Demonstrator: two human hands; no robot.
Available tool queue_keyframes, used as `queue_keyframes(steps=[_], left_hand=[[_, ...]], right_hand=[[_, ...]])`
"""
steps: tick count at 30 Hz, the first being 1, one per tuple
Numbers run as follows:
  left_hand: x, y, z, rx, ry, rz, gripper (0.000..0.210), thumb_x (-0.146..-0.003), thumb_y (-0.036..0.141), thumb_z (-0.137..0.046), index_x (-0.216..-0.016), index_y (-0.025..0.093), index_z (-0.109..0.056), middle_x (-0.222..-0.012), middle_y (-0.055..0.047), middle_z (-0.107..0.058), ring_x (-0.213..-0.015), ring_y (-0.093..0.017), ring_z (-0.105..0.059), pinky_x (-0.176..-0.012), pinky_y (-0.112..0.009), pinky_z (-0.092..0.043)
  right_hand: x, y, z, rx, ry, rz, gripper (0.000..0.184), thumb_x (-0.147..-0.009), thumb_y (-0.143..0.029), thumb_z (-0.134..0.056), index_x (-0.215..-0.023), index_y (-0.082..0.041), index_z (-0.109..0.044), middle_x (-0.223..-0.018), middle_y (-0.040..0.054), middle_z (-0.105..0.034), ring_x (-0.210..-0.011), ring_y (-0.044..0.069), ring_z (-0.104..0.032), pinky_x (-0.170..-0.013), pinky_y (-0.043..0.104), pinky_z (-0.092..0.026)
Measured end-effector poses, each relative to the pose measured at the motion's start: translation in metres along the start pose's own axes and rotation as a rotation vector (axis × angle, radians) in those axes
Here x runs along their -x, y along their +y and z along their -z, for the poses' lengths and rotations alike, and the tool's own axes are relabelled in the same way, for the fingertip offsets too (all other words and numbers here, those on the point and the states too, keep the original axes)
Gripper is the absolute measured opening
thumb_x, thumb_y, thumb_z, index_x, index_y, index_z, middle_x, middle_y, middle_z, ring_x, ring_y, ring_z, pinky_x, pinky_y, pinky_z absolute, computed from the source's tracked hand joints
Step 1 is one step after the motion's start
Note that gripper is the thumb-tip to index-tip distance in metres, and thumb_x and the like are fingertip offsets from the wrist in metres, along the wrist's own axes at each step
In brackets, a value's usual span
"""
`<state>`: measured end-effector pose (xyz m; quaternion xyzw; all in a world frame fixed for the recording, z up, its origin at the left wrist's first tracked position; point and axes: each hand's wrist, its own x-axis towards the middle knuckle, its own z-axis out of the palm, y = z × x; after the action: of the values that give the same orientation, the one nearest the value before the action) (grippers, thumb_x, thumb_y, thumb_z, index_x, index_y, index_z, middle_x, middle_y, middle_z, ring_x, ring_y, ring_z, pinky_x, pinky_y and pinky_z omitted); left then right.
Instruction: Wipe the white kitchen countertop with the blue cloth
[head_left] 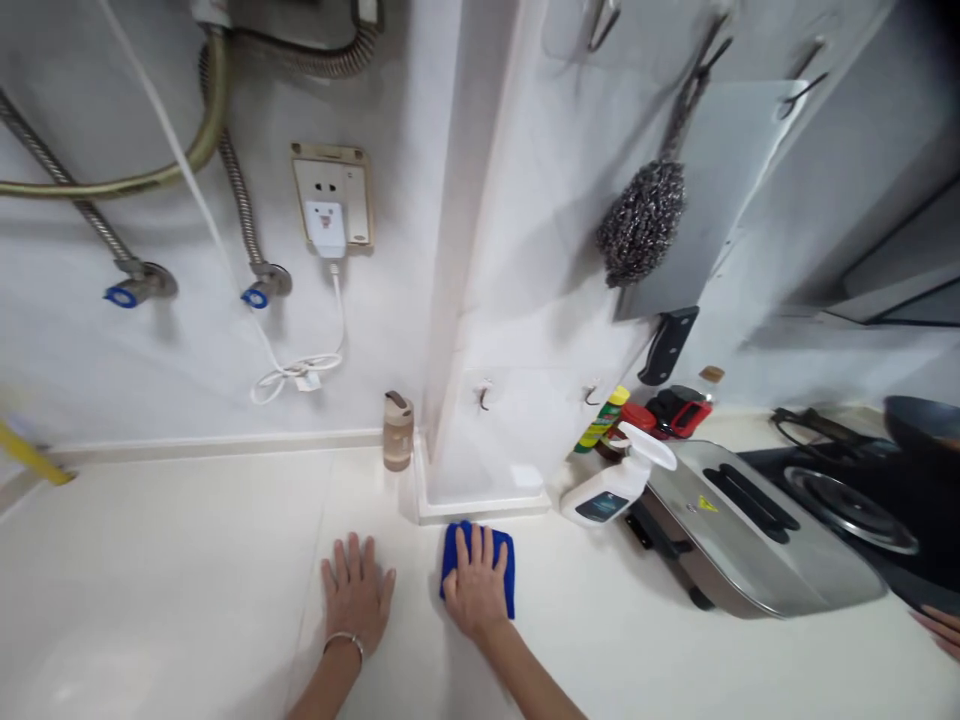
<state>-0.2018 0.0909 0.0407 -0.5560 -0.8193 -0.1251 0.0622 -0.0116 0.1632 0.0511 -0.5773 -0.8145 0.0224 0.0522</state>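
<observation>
Head view: a white kitchen counter [187,570] seen from above, running up to a white tiled wall.
Left hand [357,595]: lies flat on the bare counter, palm down, fingers spread and holding nothing; a thin bracelet [345,640] circles the wrist.
Right hand [475,585]: presses flat on a blue cloth [508,565], fingers stretched over it rather than curled round it.
Blue cloth: lies on the counter just before the foot of the white pillar [480,300], its far edge near the pillar's base.
Bottle by the corner: a small brown flask [397,432] stands upright where wall and pillar meet, well apart from both hands.
Spray bottle [611,490]: white, tilted, right of the cloth; its dark label is too small to read.
Green and yellow can [601,420]: stands behind the spray bottle; its print is not legible.
Steel lid or tray [750,540]: carries a small yellow warning triangle; no words can be read.
Wall: a socket [331,195] with a white charger and looped cable, two blue-handled valves [124,293], a steel scourer [643,220] hanging, a black knife handle [667,345].
Far right edge: another person's fingers [941,628] show beside the black hob [847,500].
</observation>
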Motion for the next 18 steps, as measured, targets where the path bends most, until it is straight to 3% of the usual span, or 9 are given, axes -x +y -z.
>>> queue_keyframes(steps=[5, 8, 11, 14, 16, 18], left_hand=[[0.003, -0.005, -0.005, 0.015, 0.022, -0.002, 0.06, -0.089, 0.044, -0.039, -0.141, 0.013, -0.042, -0.153, -0.019, -0.035, -0.145, -0.039, -0.02, -0.117, -0.061, -0.017], [0.004, -0.008, 0.001, 0.033, -0.018, 0.016, 0.058, -0.09, 0.043, -0.038, -0.141, 0.016, -0.043, -0.154, -0.017, -0.035, -0.145, -0.037, -0.021, -0.118, -0.06, -0.019], [0.004, -0.013, 0.011, 0.061, -0.047, 0.017, 0.056, -0.09, 0.043, -0.038, -0.14, 0.018, -0.045, -0.153, -0.015, -0.037, -0.144, -0.036, -0.025, -0.117, -0.058, -0.024], [0.003, -0.01, 0.021, 0.081, -0.051, 0.013, 0.053, -0.09, 0.035, -0.037, -0.136, 0.011, -0.05, -0.15, -0.021, -0.041, -0.141, -0.038, -0.031, -0.113, -0.06, -0.03], [0.004, 0.004, 0.025, 0.104, -0.048, -0.034, 0.051, -0.09, 0.027, -0.034, -0.135, 0.008, -0.05, -0.151, -0.022, -0.038, -0.143, -0.036, -0.028, -0.115, -0.059, -0.028], [0.009, 0.028, 0.025, 0.137, -0.047, -0.142, 0.051, -0.09, 0.024, -0.032, -0.137, 0.014, -0.047, -0.155, -0.016, -0.033, -0.147, -0.03, -0.02, -0.119, -0.053, -0.022]], right_hand=[[0.039, -0.053, 0.011, -0.206, -0.067, 0.295, 0.073, -0.088, -0.048, -0.045, -0.15, -0.023, -0.017, -0.159, 0.0121, -0.011, -0.145, 0.039, -0.004, -0.113, 0.07, -0.002], [0.058, -0.056, 0.012, -0.346, -0.052, 0.413, 0.071, -0.086, -0.041, -0.048, -0.15, -0.027, -0.019, -0.158, 0.0087, -0.016, -0.145, 0.037, -0.012, -0.114, 0.069, -0.01], [0.08, -0.024, 0.001, -0.495, 0.137, 0.394, 0.06, -0.09, -0.031, -0.04, -0.148, -0.023, -0.026, -0.155, 0.0089, -0.028, -0.143, 0.029, -0.026, -0.115, 0.057, -0.029], [0.112, 0.037, -0.019, -0.53, 0.385, 0.26, 0.05, -0.093, -0.027, -0.035, -0.143, -0.021, -0.039, -0.147, 0.0095, -0.044, -0.136, 0.024, -0.04, -0.109, 0.045, -0.043], [0.14, 0.079, -0.033, -0.475, 0.441, 0.25, 0.047, -0.093, -0.028, -0.041, -0.139, -0.024, -0.044, -0.141, 0.0084, -0.051, -0.129, 0.023, -0.049, -0.103, 0.04, -0.05], [0.166, 0.11, -0.045, -0.414, 0.497, 0.173, 0.042, -0.092, -0.028, -0.042, -0.132, -0.024, -0.052, -0.134, 0.008, -0.057, -0.122, 0.024, -0.055, -0.098, 0.04, -0.054]])
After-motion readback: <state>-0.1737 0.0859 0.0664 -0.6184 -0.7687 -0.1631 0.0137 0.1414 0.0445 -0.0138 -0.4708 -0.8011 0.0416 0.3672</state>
